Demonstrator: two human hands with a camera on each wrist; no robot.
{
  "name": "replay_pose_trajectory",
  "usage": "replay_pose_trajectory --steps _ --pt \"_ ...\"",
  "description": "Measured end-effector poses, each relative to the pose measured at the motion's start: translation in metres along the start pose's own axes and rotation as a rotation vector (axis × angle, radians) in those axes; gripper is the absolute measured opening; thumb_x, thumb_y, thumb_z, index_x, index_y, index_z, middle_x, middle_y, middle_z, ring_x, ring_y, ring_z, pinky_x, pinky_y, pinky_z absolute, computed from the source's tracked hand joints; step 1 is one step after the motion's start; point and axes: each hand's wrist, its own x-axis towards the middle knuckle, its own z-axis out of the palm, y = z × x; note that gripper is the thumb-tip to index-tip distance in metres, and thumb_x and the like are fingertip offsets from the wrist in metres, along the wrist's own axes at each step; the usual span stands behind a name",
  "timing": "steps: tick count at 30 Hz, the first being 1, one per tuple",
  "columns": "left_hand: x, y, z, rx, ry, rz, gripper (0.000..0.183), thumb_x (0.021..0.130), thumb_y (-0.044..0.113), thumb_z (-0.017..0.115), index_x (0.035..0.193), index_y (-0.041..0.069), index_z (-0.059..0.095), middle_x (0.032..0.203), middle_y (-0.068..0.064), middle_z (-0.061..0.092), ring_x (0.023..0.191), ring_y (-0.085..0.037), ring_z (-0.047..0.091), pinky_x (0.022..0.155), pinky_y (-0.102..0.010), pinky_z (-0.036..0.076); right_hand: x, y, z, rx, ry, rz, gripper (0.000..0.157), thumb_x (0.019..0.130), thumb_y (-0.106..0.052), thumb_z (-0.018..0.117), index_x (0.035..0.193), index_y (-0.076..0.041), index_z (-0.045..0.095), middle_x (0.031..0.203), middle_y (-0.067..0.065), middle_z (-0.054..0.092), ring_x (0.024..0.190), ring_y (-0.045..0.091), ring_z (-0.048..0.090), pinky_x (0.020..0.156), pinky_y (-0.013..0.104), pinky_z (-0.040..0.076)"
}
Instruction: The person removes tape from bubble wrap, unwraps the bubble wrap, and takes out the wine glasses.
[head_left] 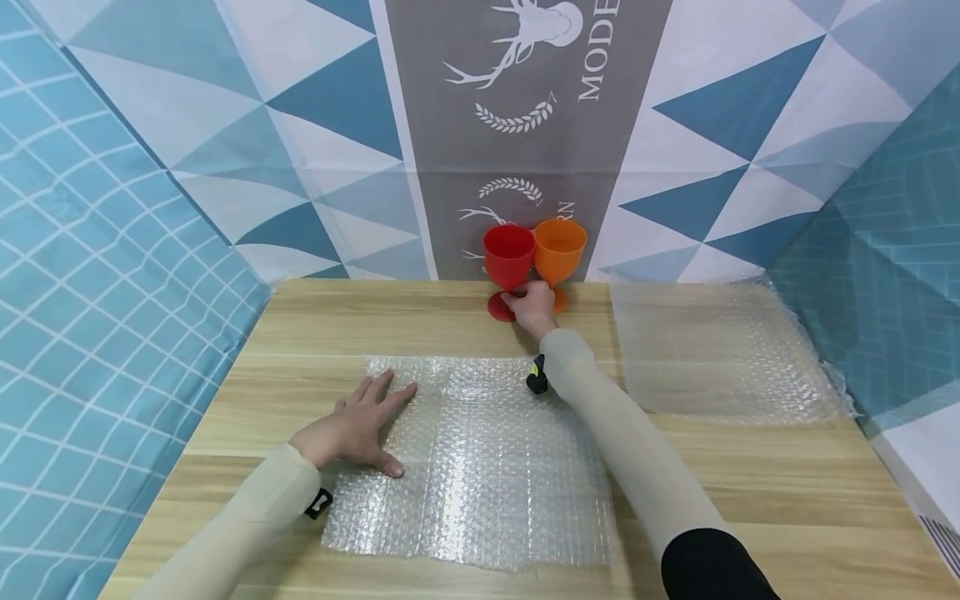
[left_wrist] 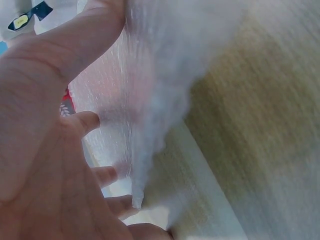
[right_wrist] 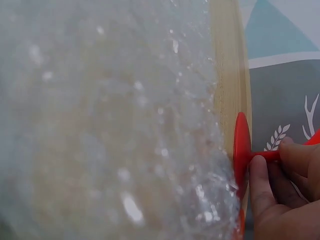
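Observation:
At the back of the table my right hand (head_left: 534, 308) pinches the stem of a red plastic goblet (head_left: 509, 254). In the right wrist view, thumb and fingers close round that thin stem (right_wrist: 267, 155), just above the round red base (right_wrist: 242, 155). An orange goblet (head_left: 561, 248) stands right beside the red one, its stem partly behind my hand. My left hand (head_left: 358, 427) rests with spread fingers on the left edge of a sheet of bubble wrap (head_left: 480, 475) lying flat in the middle. The left wrist view shows the wrap's edge (left_wrist: 150, 130) close up beside the fingers.
More bubble wrap (head_left: 720, 358) lies at the back right of the wooden table (head_left: 330, 317). A patterned backdrop (head_left: 510, 133) rises directly behind the goblets, with blue cloth walls (head_left: 97, 275) at both sides. Each wrist carries a small black strap.

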Motion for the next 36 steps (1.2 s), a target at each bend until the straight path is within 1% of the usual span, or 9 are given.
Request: replay_pose_trajectory --steps 6,11,17,24,30,34,36 --pt "0.001 0.001 0.001 0.001 -0.002 0.006 0.135 0.057 0.06 0.091 0.166 0.02 0.02 0.17 -0.027 -0.001 0.152 -0.06 0.003 0.106 -0.088 0.015 0.001 0.0 -0.002 -0.033 0.006 -0.012 0.025 0.096 -0.017 0.073 0.115 -0.001 0.076 0.112 0.016 0.077 0.109 0.032 0.066 0.103 0.042 0.054" --pt "0.001 0.002 0.0 0.014 0.0 0.014 0.136 0.057 0.061 0.091 0.166 0.02 0.02 0.17 -0.028 0.0 0.152 -0.06 0.004 0.106 -0.089 0.015 0.0 0.0 -0.004 -0.04 0.028 -0.032 0.021 0.096 -0.015 0.072 0.112 -0.001 0.078 0.109 0.016 0.077 0.108 0.032 0.067 0.102 0.043 0.054" --pt "0.001 0.004 -0.002 0.016 0.003 0.022 0.136 0.057 0.06 0.091 0.166 0.02 0.02 0.17 -0.028 0.0 0.152 -0.06 0.004 0.106 -0.089 0.015 -0.003 0.001 -0.004 0.0 0.065 -0.029 0.018 0.097 -0.012 0.069 0.11 -0.002 0.078 0.106 0.015 0.077 0.104 0.031 0.068 0.099 0.042 0.055" --pt "-0.001 0.005 -0.001 0.018 -0.001 0.007 0.136 0.057 0.061 0.091 0.166 0.02 0.02 0.17 -0.028 0.0 0.152 -0.06 0.004 0.106 -0.088 0.015 -0.005 0.002 -0.004 0.023 0.089 -0.031 0.019 0.097 -0.007 0.068 0.111 0.001 0.077 0.11 0.017 0.076 0.109 0.032 0.066 0.099 0.044 0.054" --pt "-0.003 0.004 -0.001 0.022 -0.005 -0.002 0.136 0.057 0.061 0.09 0.166 0.02 0.019 0.17 -0.027 -0.001 0.152 -0.06 0.004 0.107 -0.087 0.014 -0.012 -0.002 -0.006 0.057 0.05 0.006 0.023 0.095 -0.004 0.066 0.115 0.0 0.076 0.116 0.016 0.074 0.11 0.031 0.063 0.099 0.042 0.054" --pt "-0.002 0.004 -0.001 0.021 -0.007 -0.003 0.136 0.058 0.06 0.09 0.166 0.019 0.018 0.17 -0.028 -0.001 0.152 -0.06 0.003 0.107 -0.088 0.014 -0.019 -0.005 -0.007 0.08 -0.008 0.026 0.023 0.096 -0.005 0.065 0.116 0.0 0.075 0.121 0.014 0.071 0.108 0.03 0.062 0.098 0.041 0.055" --pt "-0.002 0.003 0.0 0.018 -0.006 -0.002 0.136 0.058 0.06 0.091 0.166 0.019 0.019 0.17 -0.028 -0.001 0.152 -0.06 0.004 0.107 -0.088 0.014 -0.025 -0.007 -0.008 0.077 -0.042 0.019 0.023 0.098 -0.007 0.065 0.117 -0.001 0.075 0.122 0.013 0.07 0.108 0.029 0.061 0.098 0.041 0.055"
